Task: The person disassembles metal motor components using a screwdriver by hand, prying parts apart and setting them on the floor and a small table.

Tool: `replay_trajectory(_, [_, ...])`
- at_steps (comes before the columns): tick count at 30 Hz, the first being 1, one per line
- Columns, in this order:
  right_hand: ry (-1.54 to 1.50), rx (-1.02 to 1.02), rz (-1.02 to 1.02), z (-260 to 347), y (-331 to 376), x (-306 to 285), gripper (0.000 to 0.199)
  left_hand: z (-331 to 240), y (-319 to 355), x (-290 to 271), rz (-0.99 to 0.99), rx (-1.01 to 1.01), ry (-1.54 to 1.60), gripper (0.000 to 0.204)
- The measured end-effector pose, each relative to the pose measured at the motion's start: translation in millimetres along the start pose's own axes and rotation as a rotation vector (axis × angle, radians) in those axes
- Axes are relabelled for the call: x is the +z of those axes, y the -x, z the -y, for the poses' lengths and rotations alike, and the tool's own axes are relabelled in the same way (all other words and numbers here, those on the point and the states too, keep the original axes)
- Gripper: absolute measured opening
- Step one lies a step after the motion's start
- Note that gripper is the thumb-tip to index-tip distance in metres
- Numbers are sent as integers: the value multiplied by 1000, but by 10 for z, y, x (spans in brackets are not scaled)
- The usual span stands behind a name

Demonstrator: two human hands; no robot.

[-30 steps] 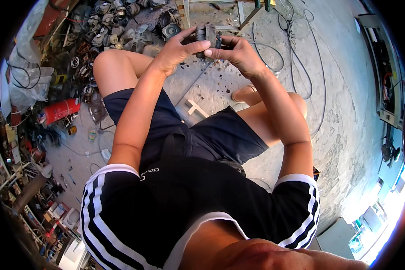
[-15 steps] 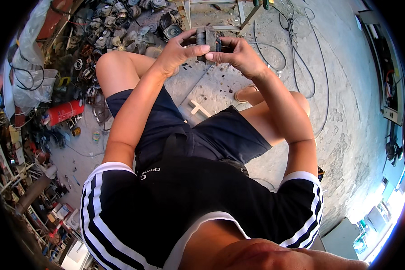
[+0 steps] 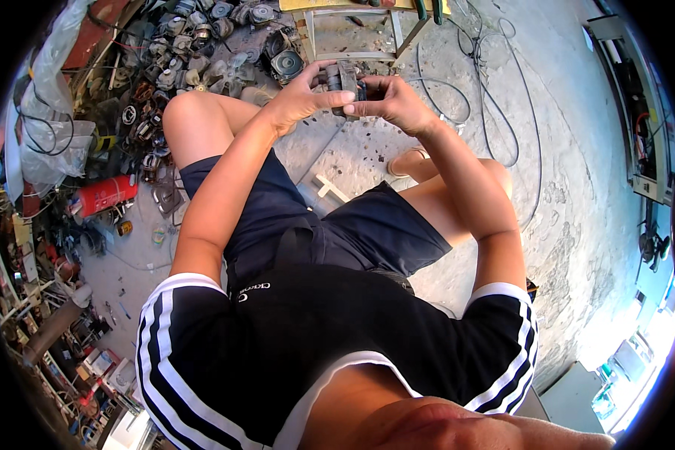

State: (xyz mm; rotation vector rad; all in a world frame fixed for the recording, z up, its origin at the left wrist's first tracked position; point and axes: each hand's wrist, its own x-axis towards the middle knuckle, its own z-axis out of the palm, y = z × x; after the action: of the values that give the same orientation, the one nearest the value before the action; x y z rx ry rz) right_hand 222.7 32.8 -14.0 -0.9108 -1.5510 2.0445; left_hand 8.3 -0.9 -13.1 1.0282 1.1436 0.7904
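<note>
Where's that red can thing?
The red cylinder is at the left of the head view, below the clear plastic sheet and left of the navy shorts.

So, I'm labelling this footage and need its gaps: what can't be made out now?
All in the head view:
Part: far side, turned from the camera.
Left hand: some fingertips, behind the part.
Table: cut off by the upper edge.
Pile: smallest pieces, too small to identify.

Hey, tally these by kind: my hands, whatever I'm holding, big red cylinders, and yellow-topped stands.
Hands: 2, left hand and right hand
Held things: 1, a dark part
Big red cylinder: 1
Yellow-topped stand: 1
Total: 5
</note>
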Motion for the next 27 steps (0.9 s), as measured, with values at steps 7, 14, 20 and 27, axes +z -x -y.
replay_trajectory(7, [59,15,2,2,-49,-61,34,-51,-30,53,-17,31,-27,83])
replay_trajectory(14, [73,-37,-12,-12,-65,-126,34,-80,-125,37,-8,84,-87,77])
replay_trajectory(20, [53,-105,-27,-112,-149,-101,36,18,-266,-133,72,145,-62,86])
replay_trajectory(27, [38,-131,-52,15,-299,-201,36,-273,-442,-230,181,80,-17,79])
